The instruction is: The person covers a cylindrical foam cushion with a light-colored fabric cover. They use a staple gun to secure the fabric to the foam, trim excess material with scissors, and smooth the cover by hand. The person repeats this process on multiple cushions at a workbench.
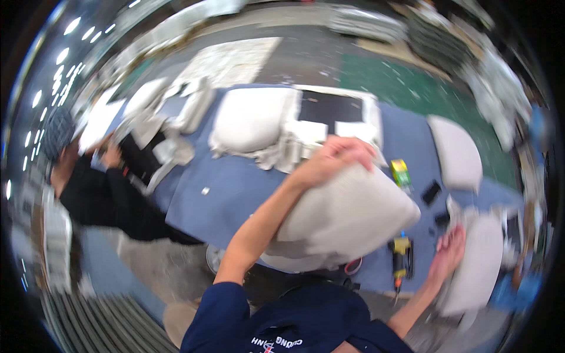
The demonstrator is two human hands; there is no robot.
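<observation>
A pale grey upholstered cushion (pixel 347 217) is tilted up in front of me, its lower part near the table's front edge. My left hand (pixel 350 152) is closed over its top edge, fingers curled. Off to the right, my right hand (pixel 448 250) is held with its fingers apart and nothing visible in them. It is beside another pale cushion (pixel 479 265), and I cannot tell whether they touch. Between the tilted cushion and my right hand lies a yellow and black power tool (pixel 402 259).
The blue-covered table (pixel 206 197) holds a white cushion (pixel 250 117), a black panel with pale fabric (pixel 332 107), a rounded cushion (pixel 455 153), a green and yellow box (pixel 401 173) and a black piece (pixel 431 192). A red ring (pixel 353 266) lies near the front. A co-worker (pixel 97 188) handles fabric at left.
</observation>
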